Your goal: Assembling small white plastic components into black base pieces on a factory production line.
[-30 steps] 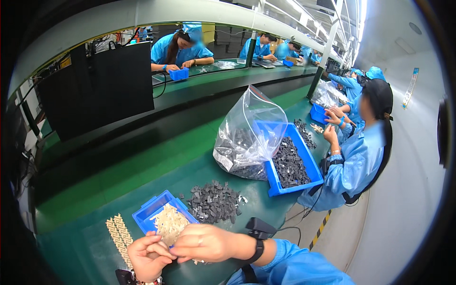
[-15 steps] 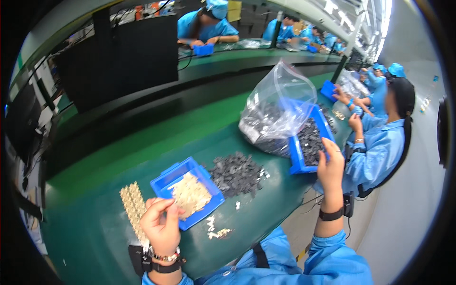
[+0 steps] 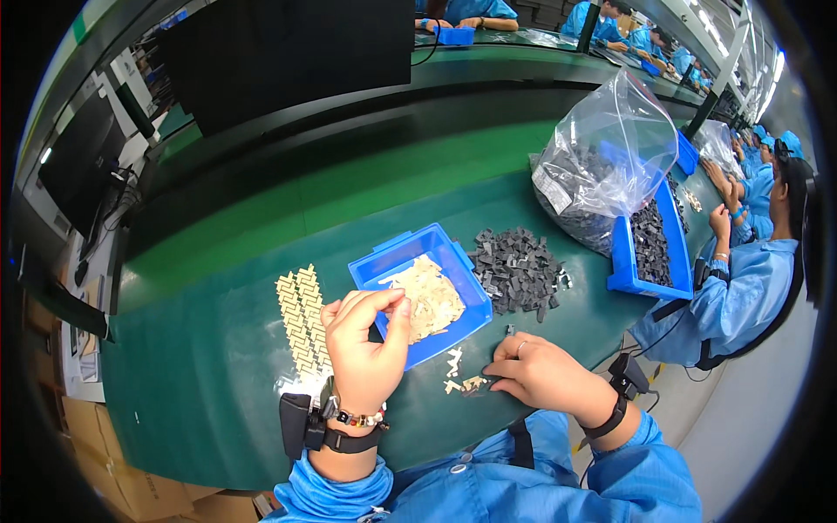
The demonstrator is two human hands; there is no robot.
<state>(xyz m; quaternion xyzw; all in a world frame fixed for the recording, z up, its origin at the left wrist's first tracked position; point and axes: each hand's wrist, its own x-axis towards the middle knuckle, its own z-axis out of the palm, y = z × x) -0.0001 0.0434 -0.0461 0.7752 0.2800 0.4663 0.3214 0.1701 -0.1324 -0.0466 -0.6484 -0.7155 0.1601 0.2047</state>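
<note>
My left hand [image 3: 366, 340] hovers over the near left side of a blue bin [image 3: 357, 272], its thumb and forefinger pinched together. Whatever sits in that pinch is too small to make out. Thin cream-coloured pieces [image 3: 429, 298] fill the bin's middle. On the table to its right, my right hand [image 3: 549, 375] is lowered with closed fingertips beside a few loose cream pieces [image 3: 472, 383]. Something dark shows at those fingertips, but its kind is unclear. A heap of small black pieces [image 3: 520, 272] lies just beyond this hand.
Cream pieces in a zigzag sheet [image 3: 302, 322] lie left of the bin. A clear plastic bag [image 3: 602, 166] of dark parts leans by a second blue bin [image 3: 621, 277] of black pieces. A co-worker [image 3: 754, 288] sits at the right; a black panel [image 3: 288, 65] stands behind.
My right hand has come down from beside the far blue bin to the loose cream pieces on the table. My left hand stays pinched by the near bin. The view has shifted.
</note>
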